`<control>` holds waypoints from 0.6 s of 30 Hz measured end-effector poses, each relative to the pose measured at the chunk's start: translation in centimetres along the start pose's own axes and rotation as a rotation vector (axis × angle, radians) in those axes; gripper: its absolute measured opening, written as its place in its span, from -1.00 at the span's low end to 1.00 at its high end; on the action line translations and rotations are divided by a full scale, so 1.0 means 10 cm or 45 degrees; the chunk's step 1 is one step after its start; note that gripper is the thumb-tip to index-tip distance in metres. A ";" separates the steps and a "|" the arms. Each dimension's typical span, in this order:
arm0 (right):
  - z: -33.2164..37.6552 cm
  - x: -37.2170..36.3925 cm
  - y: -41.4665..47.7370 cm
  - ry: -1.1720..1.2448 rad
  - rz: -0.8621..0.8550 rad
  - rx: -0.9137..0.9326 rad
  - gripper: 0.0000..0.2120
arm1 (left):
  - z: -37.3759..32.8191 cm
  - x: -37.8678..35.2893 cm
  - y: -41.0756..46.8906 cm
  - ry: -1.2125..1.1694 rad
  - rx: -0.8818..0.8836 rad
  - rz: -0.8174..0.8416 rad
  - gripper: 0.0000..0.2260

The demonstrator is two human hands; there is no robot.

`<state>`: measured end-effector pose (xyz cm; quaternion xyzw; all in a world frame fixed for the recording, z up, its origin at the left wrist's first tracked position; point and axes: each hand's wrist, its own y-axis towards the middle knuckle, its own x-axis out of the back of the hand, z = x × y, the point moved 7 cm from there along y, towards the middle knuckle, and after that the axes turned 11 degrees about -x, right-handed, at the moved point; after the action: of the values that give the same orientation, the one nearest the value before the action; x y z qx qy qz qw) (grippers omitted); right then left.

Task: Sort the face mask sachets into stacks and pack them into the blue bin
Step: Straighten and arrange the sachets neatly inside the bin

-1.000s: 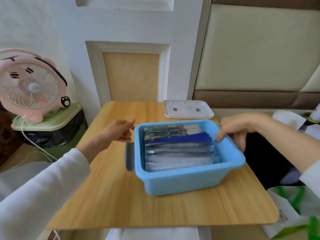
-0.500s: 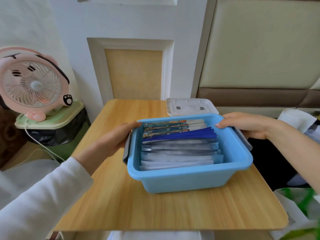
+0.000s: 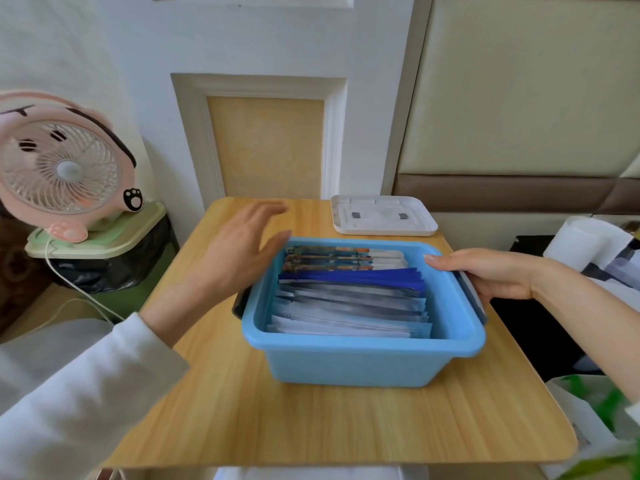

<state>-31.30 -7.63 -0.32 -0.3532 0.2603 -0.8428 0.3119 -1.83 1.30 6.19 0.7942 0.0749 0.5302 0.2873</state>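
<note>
Head view is showing the blue bin [image 3: 346, 365] on the table [image 3: 311, 427], my right hand [image 3: 491, 275] gripping its side rim, left hand [image 3: 239, 251] hovering spread; I'm judging the packed sachets [image 3: 349, 299] light and slick, so favouring both side handles.

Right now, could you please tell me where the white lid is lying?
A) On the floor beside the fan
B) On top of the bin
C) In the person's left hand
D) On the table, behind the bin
D: the white lid lies flat on the far right corner of the table, behind the bin, which stands uncovered with its sachets showing.
</note>
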 end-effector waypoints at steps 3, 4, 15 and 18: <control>0.01 0.01 -0.01 -0.030 -0.038 0.004 -0.41 | -0.56 -0.19 -0.10 0.002 -0.376 0.376 -0.41; 0.01 0.01 -0.02 -0.032 -0.044 0.002 -0.43 | -0.60 -0.33 -0.18 0.092 -0.351 0.613 -0.36; 0.01 0.00 -0.03 -0.021 -0.054 -0.003 -0.44 | -0.62 -0.73 -0.18 0.147 -0.026 0.917 -0.22; 0.03 -0.01 -0.04 -0.018 -0.053 0.002 -0.49 | -0.77 -0.63 0.04 0.080 -0.114 0.555 -0.28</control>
<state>-31.19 -7.39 0.09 -0.3643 0.2498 -0.8468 0.2963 -11.38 1.25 3.49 0.7611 -0.1130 0.6071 0.1984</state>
